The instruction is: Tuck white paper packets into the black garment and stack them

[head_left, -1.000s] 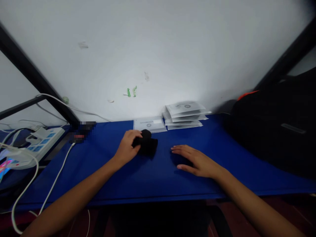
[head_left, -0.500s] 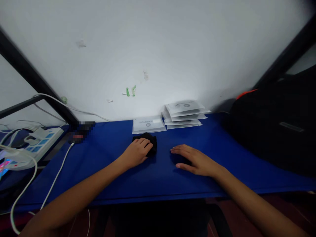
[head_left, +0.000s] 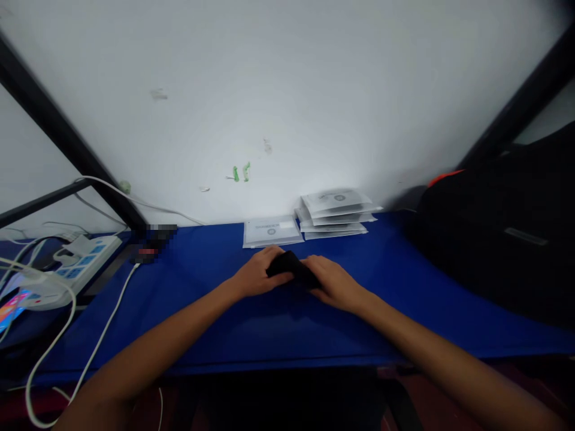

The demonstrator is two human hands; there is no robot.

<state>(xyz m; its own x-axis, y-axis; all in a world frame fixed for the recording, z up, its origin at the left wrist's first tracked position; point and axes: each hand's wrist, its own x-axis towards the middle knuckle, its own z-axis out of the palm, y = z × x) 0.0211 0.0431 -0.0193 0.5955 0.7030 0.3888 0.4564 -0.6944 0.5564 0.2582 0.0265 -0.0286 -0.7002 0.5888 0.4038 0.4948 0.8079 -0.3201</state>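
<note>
Between my two hands is a small folded black cloth (head_left: 291, 263), held above the blue table (head_left: 278, 335). My left hand (head_left: 259, 275) grips its left end, with the thumb along the near side. On the other end my right hand (head_left: 336, 284) is closed, fingers over the far side and thumb beneath. The cloth looks bent and tilted, and its underside is hidden. Just behind it lies a flat, frosted zip pouch (head_left: 272, 230) with printing on it.
A stack of similar pouches (head_left: 336, 206) stands against the wall. A large black bag (head_left: 503, 239) takes up the right side. At left are a white power strip (head_left: 85, 263), a lit phone screen (head_left: 13, 308), a blurred dark object (head_left: 155, 242) and a white cable (head_left: 108, 323).
My left hand has lifted the black cloth and brought it right. My right hand, open and apart from it before, has come left and taken hold of its other end.
</note>
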